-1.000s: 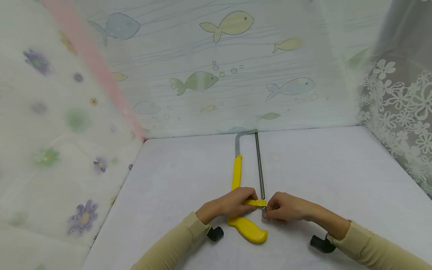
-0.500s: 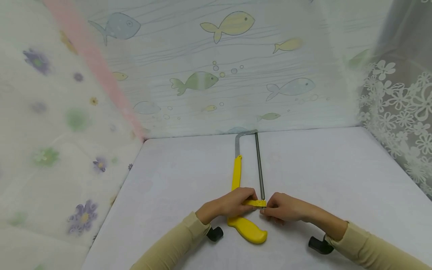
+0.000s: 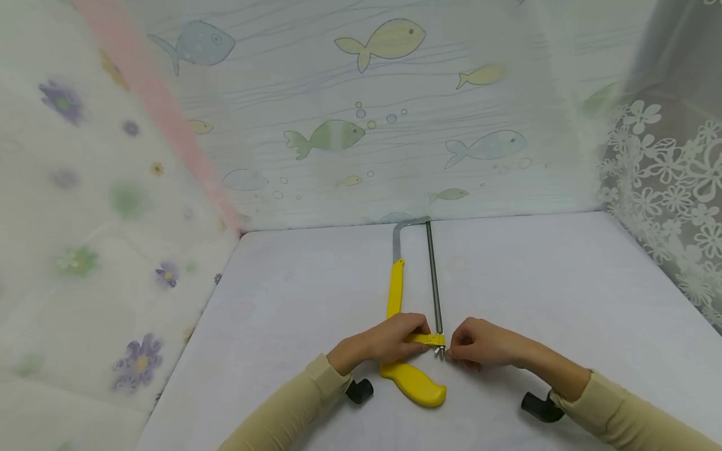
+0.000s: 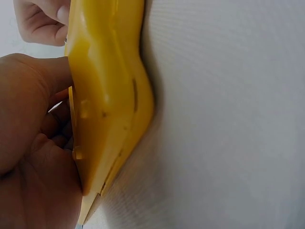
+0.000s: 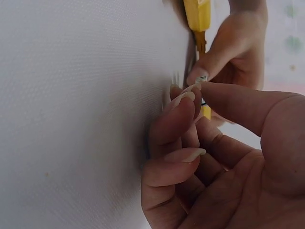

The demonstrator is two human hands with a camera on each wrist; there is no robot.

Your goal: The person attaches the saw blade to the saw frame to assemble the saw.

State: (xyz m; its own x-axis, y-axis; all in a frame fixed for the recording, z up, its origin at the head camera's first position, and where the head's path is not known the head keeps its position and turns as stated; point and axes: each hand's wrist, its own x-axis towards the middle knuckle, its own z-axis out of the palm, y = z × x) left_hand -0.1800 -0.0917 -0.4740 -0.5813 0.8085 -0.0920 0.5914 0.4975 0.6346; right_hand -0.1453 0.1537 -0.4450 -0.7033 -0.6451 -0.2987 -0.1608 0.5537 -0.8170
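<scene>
A hacksaw (image 3: 397, 289) with a yellow frame and handle lies on the white cloth, its blade edge-on towards the right. My left hand (image 3: 397, 335) grips the frame just above the handle; in the left wrist view the yellow handle (image 4: 107, 95) hides part of its fingers. A small metal wing nut (image 3: 439, 352) sticks out below the yellow blade holder (image 3: 431, 339). Just right of it is my right hand (image 3: 486, 342), fingers curled, thumb and fingertips (image 5: 183, 102) drawn together at the nut's edge. The right wrist view shows only a glint of the nut (image 5: 201, 79).
White cloth (image 3: 316, 275) covers the table surface. A fish-patterned curtain (image 3: 395, 125) stands behind it, a flowered one (image 3: 84, 219) at left, lace (image 3: 665, 169) at right. Black wrist mounts (image 3: 359, 391) hang under both sleeves.
My right hand moved slightly left over the wing nut, then back to the right, so the nut's wings now show. The left hand and hacksaw have stayed in place.
</scene>
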